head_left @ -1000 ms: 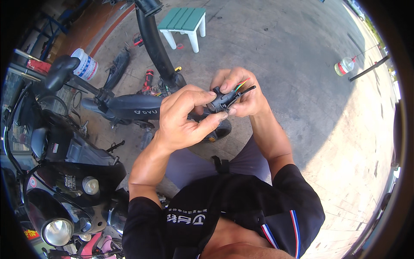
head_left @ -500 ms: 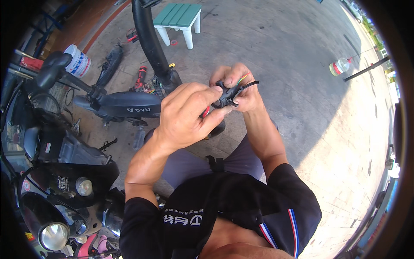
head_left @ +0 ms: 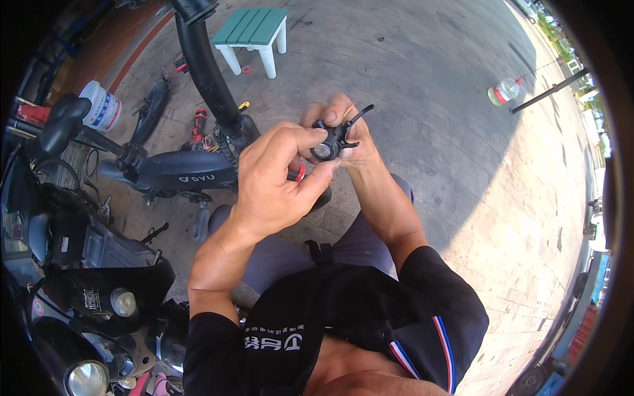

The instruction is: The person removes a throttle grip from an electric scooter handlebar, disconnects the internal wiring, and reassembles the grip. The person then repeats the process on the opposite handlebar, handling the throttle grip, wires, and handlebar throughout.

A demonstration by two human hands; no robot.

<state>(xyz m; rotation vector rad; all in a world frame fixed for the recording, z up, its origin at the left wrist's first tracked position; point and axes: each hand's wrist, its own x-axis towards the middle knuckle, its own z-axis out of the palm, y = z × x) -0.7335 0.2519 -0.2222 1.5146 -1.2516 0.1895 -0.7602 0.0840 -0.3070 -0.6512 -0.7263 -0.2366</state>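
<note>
In front of my chest, both hands meet at a small black part with a round ring (head_left: 325, 152), likely a handlebar fitting. My left hand (head_left: 267, 175) pinches it from the left, thumb below and index finger above. My right hand (head_left: 356, 146) grips it from the right, with part of its fingers behind it. A stiff black cable end (head_left: 362, 115) sticks up beside the right thumb, near thin red and yellow wires (head_left: 349, 110). Something red (head_left: 301, 173) shows between my left thumb and fingers; its kind is hidden.
A black bicycle frame (head_left: 165, 171) stands ahead to the left, its thick tube (head_left: 208, 72) rising. Beyond are a green-topped stool (head_left: 251, 28) and white bucket (head_left: 102, 109). A red-and-black tool (head_left: 198, 125) lies near loose wires. A dark scooter (head_left: 99, 297) stands at lower left.
My hands and the black part have shifted slightly left in view, as the whole scene has. The part has turned, so its round ring shows more fully.
</note>
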